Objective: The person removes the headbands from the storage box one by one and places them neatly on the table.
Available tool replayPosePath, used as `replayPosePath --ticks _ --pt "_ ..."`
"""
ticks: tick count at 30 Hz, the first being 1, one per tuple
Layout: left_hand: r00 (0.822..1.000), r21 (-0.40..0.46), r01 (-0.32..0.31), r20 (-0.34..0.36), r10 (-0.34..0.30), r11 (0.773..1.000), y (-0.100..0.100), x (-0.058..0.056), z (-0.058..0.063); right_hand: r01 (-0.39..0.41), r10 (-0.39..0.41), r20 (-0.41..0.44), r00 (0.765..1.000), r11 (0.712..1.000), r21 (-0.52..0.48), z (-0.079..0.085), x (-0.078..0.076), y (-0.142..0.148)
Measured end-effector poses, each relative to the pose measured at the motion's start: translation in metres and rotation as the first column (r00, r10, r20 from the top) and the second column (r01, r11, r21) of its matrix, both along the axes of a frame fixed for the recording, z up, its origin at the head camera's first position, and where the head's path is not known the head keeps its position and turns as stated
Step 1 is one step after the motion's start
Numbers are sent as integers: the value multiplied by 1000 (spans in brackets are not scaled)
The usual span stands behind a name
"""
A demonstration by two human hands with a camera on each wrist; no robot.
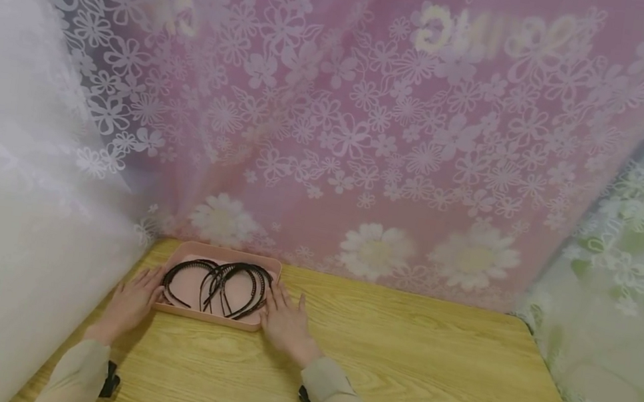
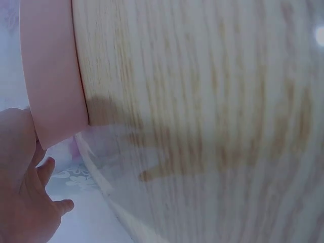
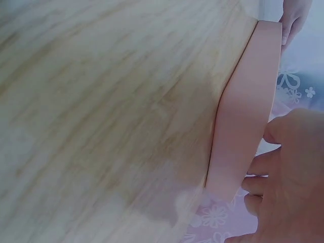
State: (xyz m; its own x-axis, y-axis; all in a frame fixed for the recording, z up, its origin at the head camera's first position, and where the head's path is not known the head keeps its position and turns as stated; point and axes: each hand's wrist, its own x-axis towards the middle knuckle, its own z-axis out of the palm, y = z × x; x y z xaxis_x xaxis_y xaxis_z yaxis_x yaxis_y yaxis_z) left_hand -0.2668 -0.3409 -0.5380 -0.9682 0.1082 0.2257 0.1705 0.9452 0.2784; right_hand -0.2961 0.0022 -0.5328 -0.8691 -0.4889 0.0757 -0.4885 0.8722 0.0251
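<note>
A: Nearest first: how do your hands sit?

B: Your left hand [image 1: 132, 298] and right hand [image 1: 287, 329] reach over the desk [image 1: 399, 358] and hold the tray [image 1: 208, 318] between them, one at each short end. Your thumbs appear to lie over the rim by its near corners, with your fingers fairly straight and a little apart along the outer walls. How hard you squeeze, I cannot tell.

A: And how do you do this well? It looks like steadying or squaring the tray.

B: Press evenly from both ends and move your hands together, so it doesn't swing about one corner. Slide it flat; its near wall sits down on the wood in both your wrist views. Tipping it would probably send the black headbands [image 1: 251, 266] sliding over one another.

A: Which way does everything point?

B: The tray's long axis runs left to right, roughly parallel with the desk's far edge, its short ends facing your hands. Inside, the headbands overlap, arches mostly toward the far wall, open ends mostly toward the near one.

A: And where is it on your desk?

B: In the far-left corner, close to the far edge, with the flowered curtain [image 1: 330, 182] just beyond.
</note>
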Motion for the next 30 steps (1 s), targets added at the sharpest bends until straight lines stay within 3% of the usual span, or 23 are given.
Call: replayPosePath --ticks 18,30 --pt "999 -26 9 -38 -10 1000 9 5 -1 33 -33 5 999 999 5 6 7 7" --pt "999 47 42 7 -42 998 16 6 -6 27 -26 23 999 998 -54 9 13 22"
